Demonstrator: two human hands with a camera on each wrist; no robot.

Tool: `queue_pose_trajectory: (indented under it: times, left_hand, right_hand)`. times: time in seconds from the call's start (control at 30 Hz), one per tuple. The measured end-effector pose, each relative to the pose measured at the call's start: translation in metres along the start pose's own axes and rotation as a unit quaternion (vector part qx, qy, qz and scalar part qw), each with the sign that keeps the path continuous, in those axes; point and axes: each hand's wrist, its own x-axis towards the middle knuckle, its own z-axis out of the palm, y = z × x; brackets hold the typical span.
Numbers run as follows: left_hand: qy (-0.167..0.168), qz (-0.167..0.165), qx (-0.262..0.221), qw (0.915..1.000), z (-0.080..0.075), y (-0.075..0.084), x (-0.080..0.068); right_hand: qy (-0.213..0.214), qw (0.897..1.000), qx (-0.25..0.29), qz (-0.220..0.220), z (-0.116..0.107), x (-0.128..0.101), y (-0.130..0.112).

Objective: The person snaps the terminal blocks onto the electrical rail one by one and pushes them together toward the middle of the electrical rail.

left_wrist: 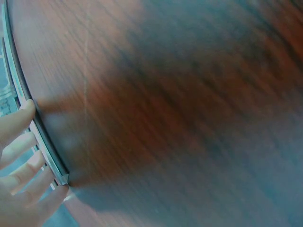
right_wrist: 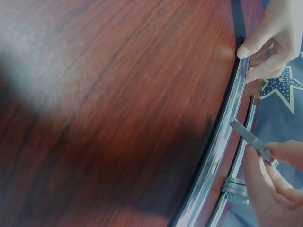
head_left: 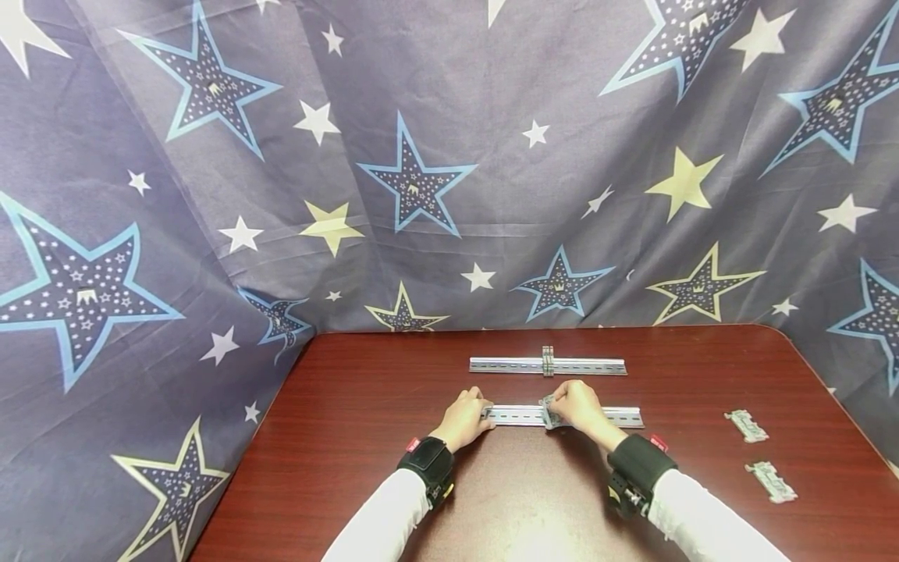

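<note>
The fingers of the right hand (head_left: pixel 572 403) curl around a small grey clip (right_wrist: pixel 252 138) and pinch it, holding it tilted over the top of the near metal rail (head_left: pixel 604 416). The left hand (head_left: pixel 465 416) closes its thumb and fingers on the left end of this rail and keeps it flat on the wooden table (head_left: pixel 365 437).

It seems that the step in hand is to seat the clip on the rail; it looks not yet hooked. The next move probably needs the clip turned level, one lip caught on the rail edge, then pressed down while the left hand keeps the rail steady.

A far rail (head_left: pixel 506 364) lies behind, already carrying clips at its middle. Two spare clips (head_left: pixel 747 425) wait on the right, well apart from the hands.
</note>
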Motion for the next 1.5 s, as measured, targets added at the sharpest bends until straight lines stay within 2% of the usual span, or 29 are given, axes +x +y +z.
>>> queue_pose_trajectory:
  times: [0.3, 0.93, 1.5]
  left_hand:
    - [-0.002, -0.003, -0.005, 1.0, -0.001, 0.001, 0.0]
    - [0.004, 0.003, -0.001, 1.0, -0.004, 0.003, -0.001]
    - [0.002, 0.005, 0.002, 1.0, -0.002, 0.002, -0.001]
  right_hand:
    - [0.015, 1.0, -0.008, -0.011, 0.013, 0.001, -0.008]
    - [0.02, 0.999, 0.01, -0.033, 0.043, 0.0, -0.027]
    - [0.048, 0.998, 0.008, -0.047, 0.063, 0.001, -0.032]
